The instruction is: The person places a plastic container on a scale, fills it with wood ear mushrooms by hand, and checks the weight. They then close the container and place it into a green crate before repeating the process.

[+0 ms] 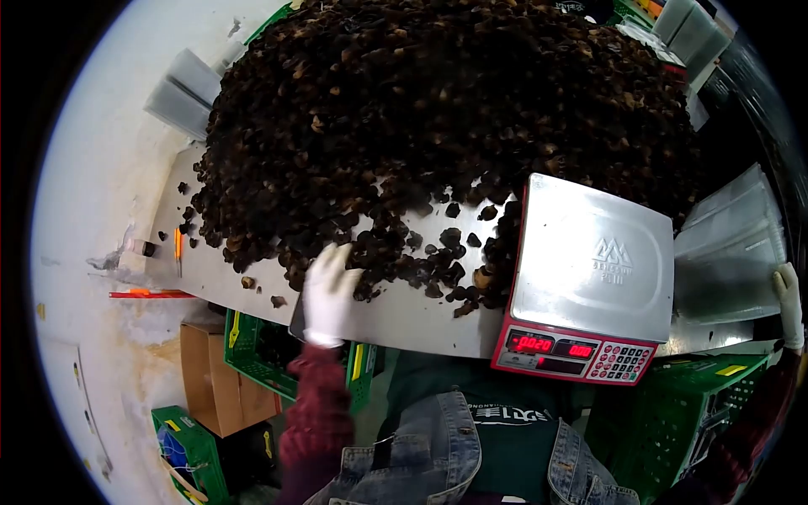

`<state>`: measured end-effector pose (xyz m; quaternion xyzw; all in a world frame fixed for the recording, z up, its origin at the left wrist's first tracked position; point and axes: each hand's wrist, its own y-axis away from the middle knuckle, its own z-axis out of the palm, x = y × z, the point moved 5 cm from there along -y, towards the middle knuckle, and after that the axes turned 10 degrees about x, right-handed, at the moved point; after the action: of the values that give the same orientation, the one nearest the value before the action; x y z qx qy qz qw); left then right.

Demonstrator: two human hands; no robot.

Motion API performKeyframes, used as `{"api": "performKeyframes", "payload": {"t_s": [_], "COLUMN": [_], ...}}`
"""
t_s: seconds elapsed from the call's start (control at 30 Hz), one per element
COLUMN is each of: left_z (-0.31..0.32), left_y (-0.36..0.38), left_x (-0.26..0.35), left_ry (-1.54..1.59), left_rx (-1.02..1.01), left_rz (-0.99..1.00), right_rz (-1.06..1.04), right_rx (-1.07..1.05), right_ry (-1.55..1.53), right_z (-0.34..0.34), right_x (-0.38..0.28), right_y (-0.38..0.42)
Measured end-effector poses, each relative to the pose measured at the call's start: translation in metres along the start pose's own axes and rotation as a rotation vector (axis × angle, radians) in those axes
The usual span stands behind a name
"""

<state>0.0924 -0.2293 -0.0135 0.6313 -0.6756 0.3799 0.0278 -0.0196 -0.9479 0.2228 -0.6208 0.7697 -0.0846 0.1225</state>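
My left hand [330, 290], in a white glove, is at the front edge of a large heap of dark, curled dried pieces that look like wood ear fungus [446, 109]. Its fingers stretch toward loose pieces and seem to hold nothing. At the far right, my gloved right hand [789, 303] has its fingers curled at the outer edge of a stack of clear plastic packaging [730, 252]; the exact grip is partly hidden. Between the hands stands a red digital scale [593, 261] with a bare metal plate and a lit display reading -0.020.
The heap covers most of the metal table [404, 332]. An orange cutter [178, 244] lies at the left. More clear packaging [183, 93] leans at the wall. Below are green crates [244, 349], another green crate [648, 404] and a cardboard box [220, 379].
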Motion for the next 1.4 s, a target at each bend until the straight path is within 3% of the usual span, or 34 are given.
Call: {"api": "performKeyframes", "payload": {"t_s": [0.07, 0.1, 0.13, 0.23, 0.3, 0.37, 0.47, 0.57, 0.63, 0.7, 0.77, 0.87, 0.93, 0.97, 1.03, 1.07, 1.1, 1.13, 1.2, 1.23, 1.3, 1.37, 1.4], "left_z": [0.061, 0.092, 0.103, 0.134, 0.137, 0.131, 0.143, 0.179, 0.201, 0.206, 0.197, 0.175, 0.145, 0.135, 0.108, 0.076, 0.065, 0.053, 0.048, 0.054, 0.070, 0.087, 0.101], "left_y": [0.003, 0.007, 0.004, -0.006, -0.009, -0.030, -0.099, -0.151, -0.146, -0.130, -0.103, -0.068, -0.069, -0.071, -0.102, -0.135, -0.156, -0.182, -0.221, -0.233, -0.238, -0.226, -0.216], "left_x": [0.020, 0.025, 0.047, 0.085, 0.119, 0.139, 0.129, 0.092, 0.077, 0.079, 0.087, 0.089, 0.098, 0.098, 0.092, 0.106, 0.089, 0.072, 0.015, -0.020, -0.056, -0.051, -0.050], "left_ry": [-0.156, -0.214, -0.309, 0.059, 0.063, 0.155, 0.219, -0.142, -0.166, -0.155, -0.075, -0.096, -0.146, -0.161, 0.023, 0.069, 0.083, 0.028, -0.300, -0.470, -0.434, -0.299, -0.214], "left_rx": [-0.048, -0.109, -0.069, -0.152, -0.237, -0.242, -0.031, -0.026, -0.319, -0.445, -0.489, -0.611, -0.576, -0.539, -0.206, -0.261, 0.073, 0.200, 0.331, 0.343, 0.120, 0.040, 0.003], "left_rz": [0.020, -0.042, 0.034, 0.142, 0.318, 0.373, 0.432, 0.266, 0.163, 0.238, 0.353, 0.344, 0.414, 0.472, 0.586, 0.499, 0.605, 0.586, 0.295, 0.121, -0.158, -0.062, 0.076], "right_rz": [0.098, 0.097, 0.144, 0.190, 0.114, 0.123, 0.168, 0.222, 0.247, 0.258, 0.501, 0.443, 0.277, 0.182, -0.009, -0.085, -0.159, -0.231, -0.354, -0.406, -0.474, -0.502, -0.506], "right_rx": [0.028, 0.030, 0.031, 0.009, 0.006, 0.040, -0.044, -0.054, 0.102, 0.176, 0.678, 0.547, 0.829, 0.816, 0.812, 0.651, 0.488, 0.489, 0.441, 0.384, 0.233, 0.112, 0.042], "right_ry": [-0.126, -0.124, -0.175, -0.297, -0.513, -0.461, -0.472, -0.526, -0.615, -0.655, -0.926, -0.715, -0.508, -0.393, -0.163, -0.203, -0.238, -0.231, -0.097, 0.026, -0.043, -0.081, -0.102], "right_z": [0.023, 0.023, 0.022, 0.023, 0.024, 0.021, 0.026, 0.027, 0.027, 0.027, 0.028, 0.022, 0.007, -0.006, -0.030, -0.015, 0.008, 0.024, 0.047, 0.058, 0.091, 0.131, 0.143], "right_x": [0.056, 0.059, 0.063, 0.071, 0.070, 0.073, 0.094, 0.097, 0.093, 0.139, 0.167, 0.167, 0.095, 0.023, -0.122, -0.121, -0.119, -0.150, -0.234, -0.263, -0.286, -0.292, -0.295], "right_y": [-0.001, -0.001, 0.000, 0.001, 0.000, -0.003, -0.011, -0.008, 0.000, 0.000, 0.014, 0.020, 0.021, 0.021, 0.021, 0.025, 0.032, 0.043, 0.064, 0.071, 0.082, 0.092, 0.095]}}
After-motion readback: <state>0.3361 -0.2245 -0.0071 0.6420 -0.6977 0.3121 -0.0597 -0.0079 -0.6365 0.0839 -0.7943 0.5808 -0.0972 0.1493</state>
